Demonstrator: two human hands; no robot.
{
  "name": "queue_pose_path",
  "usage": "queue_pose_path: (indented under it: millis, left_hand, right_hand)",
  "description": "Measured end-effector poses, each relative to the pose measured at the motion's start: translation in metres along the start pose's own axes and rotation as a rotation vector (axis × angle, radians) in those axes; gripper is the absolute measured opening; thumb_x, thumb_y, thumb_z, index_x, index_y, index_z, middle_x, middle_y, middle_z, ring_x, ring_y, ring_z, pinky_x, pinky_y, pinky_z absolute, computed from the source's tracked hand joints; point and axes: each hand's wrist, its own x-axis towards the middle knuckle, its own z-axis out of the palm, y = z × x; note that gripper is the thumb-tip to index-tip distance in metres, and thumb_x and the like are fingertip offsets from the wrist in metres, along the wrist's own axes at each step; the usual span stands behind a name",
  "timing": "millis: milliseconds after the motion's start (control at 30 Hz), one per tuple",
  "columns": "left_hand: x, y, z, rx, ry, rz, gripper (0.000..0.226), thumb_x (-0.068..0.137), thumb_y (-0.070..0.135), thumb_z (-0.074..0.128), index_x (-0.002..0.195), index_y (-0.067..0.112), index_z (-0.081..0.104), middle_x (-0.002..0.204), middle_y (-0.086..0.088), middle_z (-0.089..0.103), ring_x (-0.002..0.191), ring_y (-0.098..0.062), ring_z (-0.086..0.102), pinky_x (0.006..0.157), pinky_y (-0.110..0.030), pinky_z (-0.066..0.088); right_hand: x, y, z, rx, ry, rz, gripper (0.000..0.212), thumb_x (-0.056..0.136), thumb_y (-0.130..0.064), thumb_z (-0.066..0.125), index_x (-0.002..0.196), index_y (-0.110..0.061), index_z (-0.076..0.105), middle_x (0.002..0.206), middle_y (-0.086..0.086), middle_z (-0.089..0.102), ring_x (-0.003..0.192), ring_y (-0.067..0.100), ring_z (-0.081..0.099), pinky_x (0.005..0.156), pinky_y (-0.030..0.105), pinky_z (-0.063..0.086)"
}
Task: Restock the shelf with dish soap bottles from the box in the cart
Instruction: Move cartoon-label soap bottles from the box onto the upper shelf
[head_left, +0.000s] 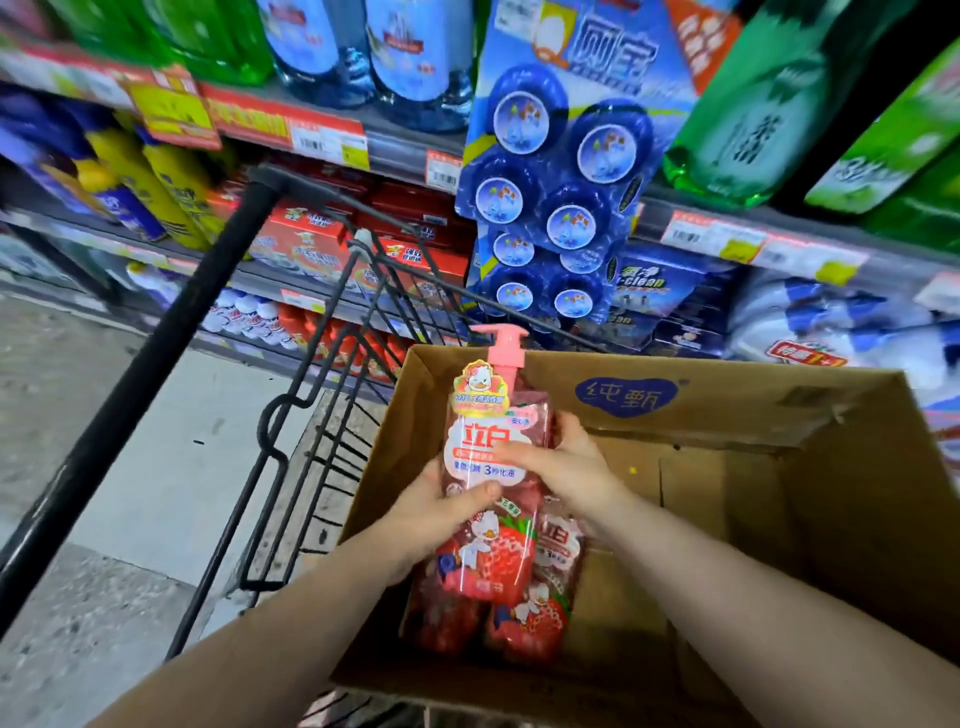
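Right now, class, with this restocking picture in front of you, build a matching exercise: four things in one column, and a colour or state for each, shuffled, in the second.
Column one
1. pump dish soap bottle
2. cardboard box
3. cart handle
4. toilet-cleaner pack

Column two
A. brown, flaps open
B. blue, holding round discs
C. pink, gripped by the left hand and right hand
D. black, slanting at the left

Pairs: 1-C, 2-A, 3-D, 4-B

"立白" on bottle (492, 415); "纯甄" on box (737, 402).
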Motion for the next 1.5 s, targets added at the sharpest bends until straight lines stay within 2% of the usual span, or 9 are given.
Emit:
queue_pose_path:
  millis: [133, 300, 567, 667, 833, 1133, 1300, 1400, 1500]
  left_hand:
    - [-0.025, 0.031, -0.004, -0.031, 0.041, 0.100, 0.071, 0.059, 0.043, 0.080, 0.118, 0.020, 0.047, 0.108, -0.004, 0.069, 0.093, -0.019, 0.070, 0.085, -0.036, 0.056]
    - [-0.063, 0.059, -0.016, -0.026, 0.117, 0.237, 0.032, 0.085, 0.019, 0.068, 0.113, 0.017, 0.053, 0.098, -0.001, 0.071, 0.077, -0.006, 0.071, 0.065, -0.019, 0.056]
    - [-0.139, 0.080, -0.056, -0.061, 0.332, 0.390, 0.042, 0.081, 0.028, 0.071, 0.118, 0.020, 0.053, 0.106, -0.003, 0.072, 0.093, -0.020, 0.071, 0.087, -0.036, 0.056]
    - [-0.163, 0.080, -0.075, -0.104, 0.362, 0.444, 0.035, 0.082, 0.026, 0.071, 0.112, 0.023, 0.054, 0.096, 0.002, 0.074, 0.084, -0.014, 0.073, 0.074, -0.026, 0.058]
    - [-0.211, 0.075, -0.114, -0.159, 0.484, 0.528, 0.055, 0.071, 0.033, 0.081, 0.116, 0.018, 0.053, 0.106, -0.005, 0.072, 0.092, -0.022, 0.071, 0.089, -0.042, 0.055]
    - [-0.308, 0.035, -0.238, -0.153, 0.585, 0.667, 0.028, 0.081, 0.023, 0.072, 0.104, 0.024, 0.056, 0.090, 0.009, 0.073, 0.076, -0.005, 0.072, 0.064, -0.017, 0.055]
    - [-0.362, 0.008, -0.319, -0.154, 0.629, 0.726, 0.021, 0.082, 0.018, 0.072, 0.095, 0.025, 0.057, 0.084, 0.012, 0.072, 0.071, -0.002, 0.071, 0.061, -0.014, 0.054]
    - [-0.389, -0.001, -0.355, -0.149, 0.651, 0.742, 0.023, 0.081, 0.023, 0.073, 0.096, 0.027, 0.056, 0.092, 0.009, 0.071, 0.076, -0.003, 0.070, 0.064, -0.015, 0.055]
    - [-0.406, -0.009, -0.386, -0.171, 0.633, 0.762, 0.028, 0.081, 0.024, 0.072, 0.104, 0.025, 0.056, 0.099, 0.004, 0.072, 0.078, -0.006, 0.071, 0.064, -0.016, 0.056]
  right_hand:
    - [-0.015, -0.030, 0.000, 0.033, -0.030, -0.108, 0.063, 0.066, -0.017, 0.084, 0.119, -0.016, 0.049, 0.109, 0.003, 0.069, 0.094, 0.021, 0.069, 0.087, 0.044, 0.056]
    - [-0.032, -0.065, 0.016, 0.026, -0.085, -0.281, 0.056, 0.069, -0.012, 0.082, 0.118, -0.012, 0.053, 0.108, 0.003, 0.069, 0.097, 0.019, 0.068, 0.089, 0.038, 0.055]
    - [-0.060, -0.115, 0.071, -0.053, -0.264, -0.489, 0.055, 0.066, -0.022, 0.084, 0.113, -0.017, 0.055, 0.108, 0.001, 0.070, 0.095, 0.017, 0.069, 0.085, 0.036, 0.056]
    - [-0.081, -0.129, 0.094, -0.051, -0.345, -0.546, 0.045, 0.073, -0.017, 0.080, 0.109, -0.021, 0.054, 0.102, -0.003, 0.070, 0.090, 0.013, 0.069, 0.073, 0.027, 0.055]
    - [-0.113, -0.150, 0.151, -0.089, -0.413, -0.654, 0.056, 0.072, -0.017, 0.080, 0.121, -0.013, 0.053, 0.112, 0.004, 0.069, 0.098, 0.020, 0.068, 0.089, 0.039, 0.054]
    - [-0.175, -0.167, 0.316, -0.192, -0.439, -0.831, 0.119, 0.018, -0.067, 0.085, 0.121, -0.016, 0.052, 0.109, 0.003, 0.071, 0.097, 0.022, 0.070, 0.091, 0.047, 0.054]
    - [-0.220, -0.170, 0.409, -0.130, -0.516, -0.830, 0.094, 0.036, -0.043, 0.087, 0.119, -0.013, 0.055, 0.106, 0.008, 0.073, 0.094, 0.025, 0.072, 0.087, 0.047, 0.056]
    - [-0.237, -0.174, 0.451, -0.149, -0.524, -0.855, 0.096, 0.032, -0.051, 0.088, 0.116, -0.015, 0.057, 0.103, 0.006, 0.074, 0.078, 0.017, 0.073, 0.073, 0.038, 0.058]
    - [-0.249, -0.182, 0.485, -0.165, -0.505, -0.848, 0.109, 0.020, -0.061, 0.089, 0.115, -0.017, 0.058, 0.104, 0.004, 0.073, 0.091, 0.023, 0.072, 0.085, 0.047, 0.057]
